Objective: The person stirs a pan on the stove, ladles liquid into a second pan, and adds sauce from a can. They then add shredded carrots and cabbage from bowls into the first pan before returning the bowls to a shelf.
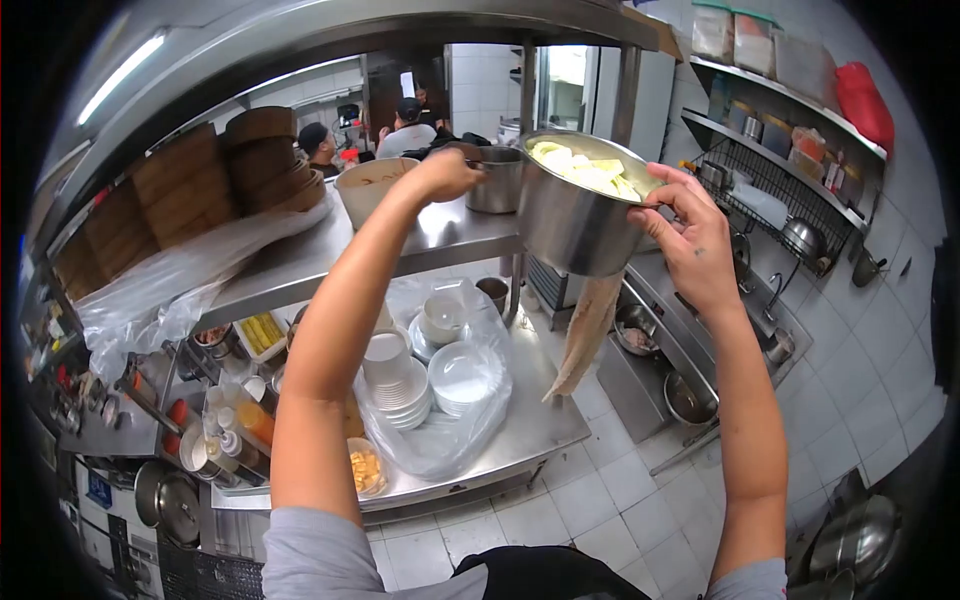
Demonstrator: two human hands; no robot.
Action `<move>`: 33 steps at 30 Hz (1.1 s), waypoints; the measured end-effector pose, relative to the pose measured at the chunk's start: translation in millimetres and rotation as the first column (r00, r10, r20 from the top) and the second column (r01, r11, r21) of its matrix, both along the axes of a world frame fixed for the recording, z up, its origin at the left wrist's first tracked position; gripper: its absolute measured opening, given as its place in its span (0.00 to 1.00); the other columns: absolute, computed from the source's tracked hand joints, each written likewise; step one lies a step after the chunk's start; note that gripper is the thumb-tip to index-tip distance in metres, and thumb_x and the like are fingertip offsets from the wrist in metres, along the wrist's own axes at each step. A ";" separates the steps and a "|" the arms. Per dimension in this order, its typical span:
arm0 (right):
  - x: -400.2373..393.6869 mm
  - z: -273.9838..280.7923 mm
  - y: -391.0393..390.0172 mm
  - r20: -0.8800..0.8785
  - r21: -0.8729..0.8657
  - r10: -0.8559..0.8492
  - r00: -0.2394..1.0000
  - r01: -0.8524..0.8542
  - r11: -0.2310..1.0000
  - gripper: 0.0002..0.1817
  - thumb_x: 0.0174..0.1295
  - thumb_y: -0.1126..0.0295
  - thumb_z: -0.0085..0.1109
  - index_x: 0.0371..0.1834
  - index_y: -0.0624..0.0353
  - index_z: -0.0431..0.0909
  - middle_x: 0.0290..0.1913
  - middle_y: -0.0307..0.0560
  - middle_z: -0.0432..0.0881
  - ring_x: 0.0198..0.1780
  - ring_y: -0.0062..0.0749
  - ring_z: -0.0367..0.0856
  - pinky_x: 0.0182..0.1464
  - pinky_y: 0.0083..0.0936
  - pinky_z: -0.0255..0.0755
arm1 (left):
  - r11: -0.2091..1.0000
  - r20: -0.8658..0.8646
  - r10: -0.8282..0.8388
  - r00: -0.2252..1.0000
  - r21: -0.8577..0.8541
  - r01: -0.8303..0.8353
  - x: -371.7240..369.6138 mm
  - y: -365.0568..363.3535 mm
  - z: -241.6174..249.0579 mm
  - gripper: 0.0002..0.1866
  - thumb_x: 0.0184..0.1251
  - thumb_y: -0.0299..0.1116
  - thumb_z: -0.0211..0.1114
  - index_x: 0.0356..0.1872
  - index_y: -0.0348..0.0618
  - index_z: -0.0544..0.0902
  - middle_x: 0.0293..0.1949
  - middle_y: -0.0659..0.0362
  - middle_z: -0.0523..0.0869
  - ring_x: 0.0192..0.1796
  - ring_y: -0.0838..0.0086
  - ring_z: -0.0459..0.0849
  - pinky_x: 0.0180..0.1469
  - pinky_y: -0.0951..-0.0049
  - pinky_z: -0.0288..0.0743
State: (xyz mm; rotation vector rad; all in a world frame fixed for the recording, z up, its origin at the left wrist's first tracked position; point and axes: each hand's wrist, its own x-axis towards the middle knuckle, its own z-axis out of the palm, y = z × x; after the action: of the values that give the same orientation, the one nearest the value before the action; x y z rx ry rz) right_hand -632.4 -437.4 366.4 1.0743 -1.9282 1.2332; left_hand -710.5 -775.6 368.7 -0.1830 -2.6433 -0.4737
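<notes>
A steel pot (pixel 575 225) with pale yellow-green cut pieces (pixel 590 168) in it is held up at the level of the upper steel shelf. My right hand (pixel 690 225) grips its rim on the right, thumb below and fingers over the edge. On the other side my left hand (pixel 448 178) is closed around the pot's dark handle, slightly blurred. Just behind that handle stands a second metal pot (pixel 492 188) on the shelf. A pale tub (pixel 365 190) with writing on it is beside my left forearm.
Stacked bamboo steamers (pixel 265 160) and plastic sheeting (pixel 210 255) lie along the shelf's left. Below are white bowls (pixel 395 375) in clear plastic, sauce bottles (pixel 240 445) and a hanging cloth (pixel 587 335). A sink counter (pixel 640 400) stands right; people (pixel 405 135) are beyond the shelf.
</notes>
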 end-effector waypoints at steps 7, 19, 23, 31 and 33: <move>-36.2 -10.5 -19.6 -0.127 0.086 -0.135 0.983 0.147 0.985 0.13 0.57 0.66 0.70 0.35 0.65 0.80 0.57 0.55 0.77 0.50 0.35 0.81 0.46 0.27 0.76 | 0.980 -0.308 0.126 0.943 0.185 -0.071 -17.9 -46.0 18.4 0.14 0.65 0.40 0.65 0.47 0.44 0.85 0.43 0.46 0.87 0.43 0.58 0.87 0.46 0.64 0.78; -112.7 -5.5 -107.3 -0.132 0.167 -0.189 0.973 0.210 0.963 0.20 0.60 0.54 0.67 0.41 0.61 0.82 0.52 0.58 0.78 0.53 0.49 0.78 0.56 0.35 0.71 | 0.907 -0.366 0.298 0.882 0.396 -0.142 189.4 -86.1 18.1 0.16 0.69 0.39 0.63 0.36 0.31 0.80 0.28 0.55 0.82 0.30 0.78 0.79 0.36 0.73 0.78; -128.1 -12.6 -130.9 -0.091 0.204 -0.157 0.983 0.173 0.964 0.19 0.60 0.58 0.65 0.47 0.59 0.81 0.51 0.60 0.77 0.54 0.52 0.77 0.58 0.39 0.71 | 0.867 -0.412 0.412 0.813 0.451 -0.211 204.1 -107.5 -10.0 0.14 0.70 0.36 0.63 0.36 0.32 0.80 0.28 0.58 0.81 0.31 0.81 0.77 0.34 0.76 0.79; -88.5 -18.2 -130.9 -0.533 -0.036 -0.250 0.809 0.273 0.961 0.21 0.59 0.68 0.63 0.56 0.58 0.75 0.59 0.65 0.73 0.56 0.57 0.77 0.62 0.39 0.72 | 0.854 -0.365 0.470 0.803 0.417 -0.310 216.6 -117.6 -20.7 0.13 0.70 0.36 0.63 0.38 0.34 0.79 0.29 0.62 0.81 0.31 0.83 0.76 0.31 0.78 0.74; -75.4 -8.3 -128.7 -0.364 0.123 -0.084 0.928 0.138 0.983 0.22 0.60 0.68 0.62 0.58 0.57 0.75 0.52 0.62 0.78 0.54 0.52 0.80 0.59 0.38 0.73 | 0.867 -0.354 0.485 0.800 0.316 -0.386 209.1 -121.8 -34.7 0.12 0.69 0.36 0.64 0.39 0.35 0.79 0.28 0.63 0.78 0.29 0.82 0.75 0.29 0.78 0.73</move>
State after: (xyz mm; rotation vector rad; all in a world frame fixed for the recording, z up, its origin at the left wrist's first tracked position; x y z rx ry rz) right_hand -707.8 -566.2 358.1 1.1555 -1.7864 0.7783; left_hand -501.4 -897.4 333.9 0.3625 -2.0859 -0.5043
